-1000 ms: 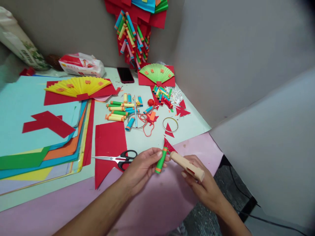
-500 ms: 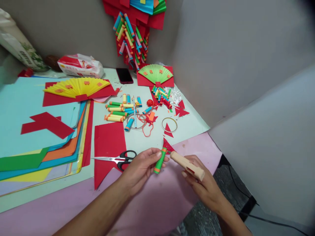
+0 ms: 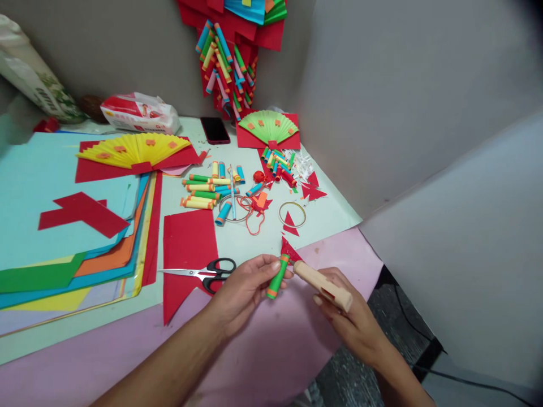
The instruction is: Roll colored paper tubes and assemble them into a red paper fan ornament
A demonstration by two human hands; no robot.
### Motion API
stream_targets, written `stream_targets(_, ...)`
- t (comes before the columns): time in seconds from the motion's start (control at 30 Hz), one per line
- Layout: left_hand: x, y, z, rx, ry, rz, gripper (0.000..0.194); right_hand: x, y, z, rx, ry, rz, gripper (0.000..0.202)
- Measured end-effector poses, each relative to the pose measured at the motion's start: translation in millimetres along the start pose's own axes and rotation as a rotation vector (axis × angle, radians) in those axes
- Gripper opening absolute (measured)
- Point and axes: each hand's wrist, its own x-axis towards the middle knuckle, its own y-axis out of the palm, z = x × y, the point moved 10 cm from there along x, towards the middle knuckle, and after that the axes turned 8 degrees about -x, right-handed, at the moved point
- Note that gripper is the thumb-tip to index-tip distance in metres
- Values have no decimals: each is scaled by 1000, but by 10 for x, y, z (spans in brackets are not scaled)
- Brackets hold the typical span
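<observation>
My left hand (image 3: 252, 288) pinches a small green paper tube (image 3: 278, 277) with orange bands at both ends. In my right hand (image 3: 348, 314) is an awl (image 3: 322, 284) by its pale wooden handle; its thin metal tip points at the tube's upper end. Whether the tip touches the tube I cannot tell. Just beyond the tube lies a red paper scrap (image 3: 291, 249). Black-handled scissors (image 3: 210, 273) rest on a sheet of red paper (image 3: 186, 237), left of my left hand.
Several paper tubes (image 3: 202, 187), a pen (image 3: 233, 198), red cord (image 3: 253, 229) and a metal ring (image 3: 292, 215) lie ahead. A yellow fan (image 3: 139, 150) and coloured paper sheets (image 3: 85, 203) are left. A green fan (image 3: 269, 126) and phone (image 3: 215, 130) sit farther back. Grey walls (image 3: 424, 113) rise right.
</observation>
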Motion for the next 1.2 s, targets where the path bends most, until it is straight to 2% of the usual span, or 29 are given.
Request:
stream_targets(0.73, 8, -10, -7, -17, 2, 0, 14, -6, -6, -2, -27, 3, -7, 7)
stream_targets(0.93, 10, -14, -5, -25, 3, 2, 14, -7, -3, -18, -45, -4, -4, 12)
stream_targets(1.2, 19, -17, -2, -14, 6, 6, 13, -12, 24, -26, -9, 11, 19, 28)
